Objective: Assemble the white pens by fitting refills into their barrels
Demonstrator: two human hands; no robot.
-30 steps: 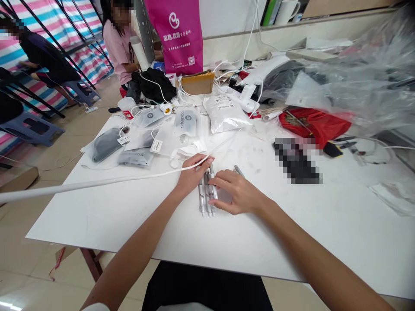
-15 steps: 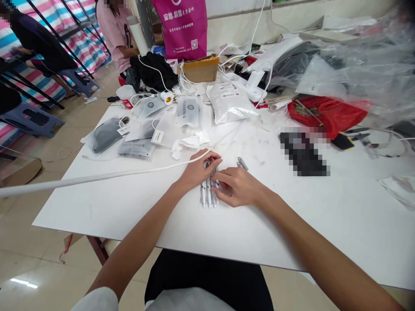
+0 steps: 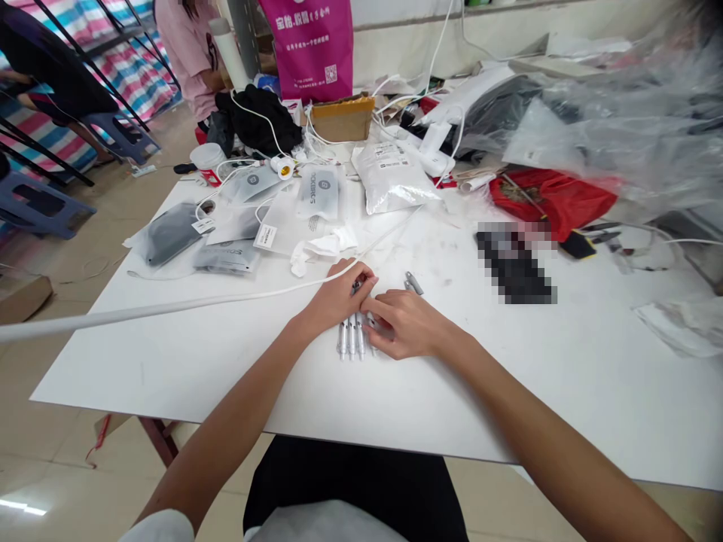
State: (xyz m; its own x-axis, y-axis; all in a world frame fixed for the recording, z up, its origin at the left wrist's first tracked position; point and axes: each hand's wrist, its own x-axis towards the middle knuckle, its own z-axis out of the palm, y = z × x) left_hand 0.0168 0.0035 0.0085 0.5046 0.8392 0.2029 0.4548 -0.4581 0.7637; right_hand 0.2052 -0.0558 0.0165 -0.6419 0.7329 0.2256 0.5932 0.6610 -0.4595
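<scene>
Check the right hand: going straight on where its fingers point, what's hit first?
Likely the left hand, close ahead of the right hand; the pens lie close too, and depth is unclear.

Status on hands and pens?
Left hand over far ends of pens; right hand at row's right side. Pens side by side on table. White cable crosses left hand in view.

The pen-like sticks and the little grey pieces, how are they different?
The pen-like sticks look longer and whitish; the grey pieces look short and all grey. The sticks lie in a row, partly hidden by the left hand and right hand; the grey pieces lie just beyond the right hand. Both look slim and lie on the white table.
</scene>
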